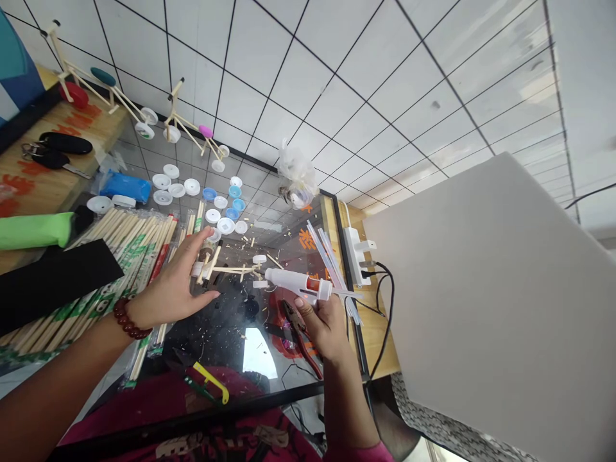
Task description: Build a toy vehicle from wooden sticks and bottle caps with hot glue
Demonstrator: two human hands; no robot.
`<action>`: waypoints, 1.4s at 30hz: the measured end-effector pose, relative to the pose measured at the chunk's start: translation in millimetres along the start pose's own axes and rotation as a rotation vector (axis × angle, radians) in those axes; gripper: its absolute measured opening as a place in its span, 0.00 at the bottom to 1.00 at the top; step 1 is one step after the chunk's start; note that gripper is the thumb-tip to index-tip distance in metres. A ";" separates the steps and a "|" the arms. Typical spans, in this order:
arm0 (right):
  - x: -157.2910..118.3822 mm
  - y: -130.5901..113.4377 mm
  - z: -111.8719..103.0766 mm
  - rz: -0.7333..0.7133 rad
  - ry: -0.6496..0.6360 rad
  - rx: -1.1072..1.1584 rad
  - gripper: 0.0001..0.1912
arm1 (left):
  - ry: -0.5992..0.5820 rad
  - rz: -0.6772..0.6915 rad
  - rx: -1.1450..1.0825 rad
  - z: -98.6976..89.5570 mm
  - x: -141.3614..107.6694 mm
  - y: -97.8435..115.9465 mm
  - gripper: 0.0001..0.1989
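My right hand [327, 324] is wrapped round a white glue gun [291, 280], a clear stick poking out of its rear. Its nozzle points left, at the rear of a small wooden-stick model [233, 270] with white cap wheels [260, 259]. My left hand [176, 276], wearing a red bead bracelet, is beside the model's front end, thumb and fingers spread apart. Whether its fingertips touch the model is hard to tell. White and blue bottle caps [209, 194] lie behind it on the dark glass tabletop [221, 327].
Wrapped chopsticks [139, 250] cover the left side. Pliers [305, 346] and yellow-handled scissors [206, 378] lie near the front edge. Glue sticks [327, 256] and a power strip [355, 256] are at right. Two stick models [187, 122] stand at the back left.
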State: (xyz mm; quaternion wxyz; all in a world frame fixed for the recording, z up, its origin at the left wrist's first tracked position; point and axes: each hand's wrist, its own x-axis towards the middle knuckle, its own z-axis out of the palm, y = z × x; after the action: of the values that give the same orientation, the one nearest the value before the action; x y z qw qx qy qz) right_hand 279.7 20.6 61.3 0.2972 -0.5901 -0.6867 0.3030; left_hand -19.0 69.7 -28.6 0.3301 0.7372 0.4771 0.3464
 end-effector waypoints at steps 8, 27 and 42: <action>3.1 0.8 1.9 -0.013 0.006 0.040 0.19 | 0.009 0.018 -0.018 -0.7 0.0 0.2 0.53; 0.1 2.7 -2.5 -0.023 0.018 0.013 0.18 | -0.041 0.012 -0.086 1.9 -2.3 1.5 0.50; 6.3 -1.5 4.9 -0.054 0.008 0.039 0.18 | -0.059 0.027 -0.031 11.9 -11.1 7.9 0.51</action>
State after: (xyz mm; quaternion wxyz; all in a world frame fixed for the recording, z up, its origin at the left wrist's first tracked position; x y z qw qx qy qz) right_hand 274.1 26.4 59.6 0.3195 -0.5666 -0.6951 0.3061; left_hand -8.9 54.9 -30.8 0.3505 0.7483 0.4517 0.3364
